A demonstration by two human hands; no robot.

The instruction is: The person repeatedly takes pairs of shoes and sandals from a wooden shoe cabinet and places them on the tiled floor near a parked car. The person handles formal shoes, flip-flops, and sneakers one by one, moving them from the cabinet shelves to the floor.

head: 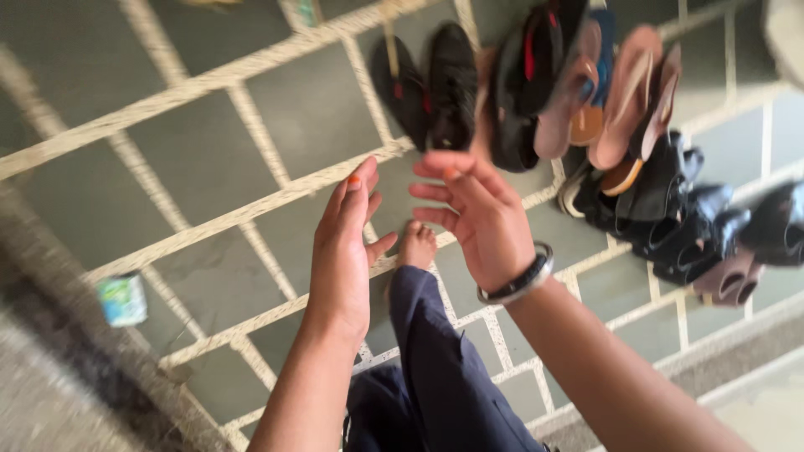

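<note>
Reaching forward over the tiled floor (209,159), both hands hang empty in the air. The left hand (343,251) is turned edge-on, fingers straight and close together, its grip holding nothing. The right hand (477,213), with a dark bracelet (519,280) at the wrist, has its fingers loosely spread and curled, palm facing the left; its grip is slack and empty too. Nearest to them lies a row of footwear: a pair of black shoes (431,84) just beyond the fingertips, pink and tan sandals (624,92) piled to the right, and black sandals (670,209) further along. A bare foot (416,244) and a dark trouser leg (444,368) show below the hands. Judging from this blurred view, a steadier head and a lower reach would help either hand close cleanly on one shoe rather than brushing several. A small green-and-white packet (123,299) lies well apart on the left.
</note>
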